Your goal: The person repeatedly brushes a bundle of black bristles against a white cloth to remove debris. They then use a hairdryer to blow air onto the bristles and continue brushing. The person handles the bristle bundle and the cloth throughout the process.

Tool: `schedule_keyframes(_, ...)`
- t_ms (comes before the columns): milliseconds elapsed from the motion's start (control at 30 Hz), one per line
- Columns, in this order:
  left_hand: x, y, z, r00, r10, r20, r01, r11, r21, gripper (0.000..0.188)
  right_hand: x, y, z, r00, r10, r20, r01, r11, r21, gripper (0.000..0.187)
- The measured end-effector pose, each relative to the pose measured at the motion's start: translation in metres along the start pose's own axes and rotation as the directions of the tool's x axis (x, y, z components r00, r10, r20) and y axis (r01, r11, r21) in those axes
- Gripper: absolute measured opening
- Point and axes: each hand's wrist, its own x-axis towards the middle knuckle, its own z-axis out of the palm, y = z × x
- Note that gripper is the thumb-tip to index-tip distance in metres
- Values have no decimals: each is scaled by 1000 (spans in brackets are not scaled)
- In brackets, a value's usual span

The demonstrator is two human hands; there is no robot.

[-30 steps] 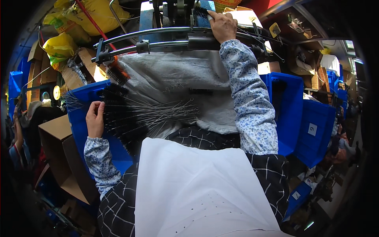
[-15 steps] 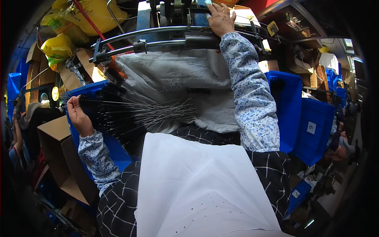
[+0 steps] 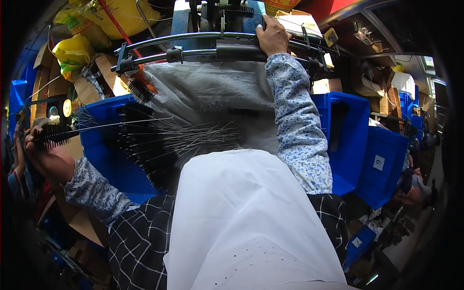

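Out at the far left, my left hand [image 3: 48,157] is closed on the bristled end of a long wire brush [image 3: 57,137]. Its thin twisted wire stem points right, over the pile. Below it, a bundle of black-bristled wire brushes [image 3: 150,140] lies across my lap, with looped wire ends to the right. My right hand [image 3: 273,36] is at the machine [image 3: 217,21], by the right part of its metal rails [image 3: 193,36]. Its fingers are curled, and whatever they hold is hidden. A short piece of black brush [image 3: 239,9] shows in the machine left of this hand.
Blue bins stand to the left [image 3: 104,150] and right [image 3: 348,140] of me. Grey cloth [image 3: 212,82] hangs below the rails. Yellow bags [image 3: 72,53] and cardboard pieces [image 3: 108,72] crowd the back left. At the left edge, another person's arm [image 3: 18,154] shows behind my left hand.
My left hand has swung outward to the left, drawing one brush away from the bundle. My right hand has come slightly nearer, its fingers now curled rather than spread.
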Motion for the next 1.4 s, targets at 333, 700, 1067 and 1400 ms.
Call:
schedule_keyframes(333,-22,13,-25,984,-172,39,176,973,-147,25,0,-24,13,999,-5,-37,5,1000,10,35)
schedule_keyframes(700,-52,3,52,971,-234,47,239,960,-148,17,-5,-71,16,1000,-16,-9,16,1000,-20,31)
schedule_keyframes(1067,-56,-11,37,938,-317,143,347,825,-446,23,15,29,-11,987,25,159,-43,993,110,34)
schedule_keyframes(1400,-78,-22,105,832,-448,329,533,810,-245,21,31,62,-74,915,-128,383,131,991,18,31)
